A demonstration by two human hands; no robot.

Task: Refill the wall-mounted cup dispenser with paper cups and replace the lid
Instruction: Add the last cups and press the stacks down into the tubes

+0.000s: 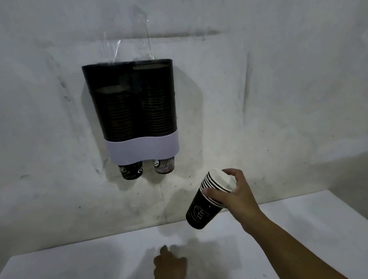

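The dispenser [133,108] has a pale band [143,149] hiding the lower ends of both cup columns. Small print on the two cups poking out beneath is unreadable. At four o'clock, the right hand [233,193] covers part of a stack of cups [206,202]. Both forearms run off the bottom edge.

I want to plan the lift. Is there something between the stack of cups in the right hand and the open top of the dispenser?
Nothing visible blocks it. The right hand grips the cup stack below and right of the dispenser; only bare wall lies between. No lid shows on top, only clear film behind. The left column sits lower.
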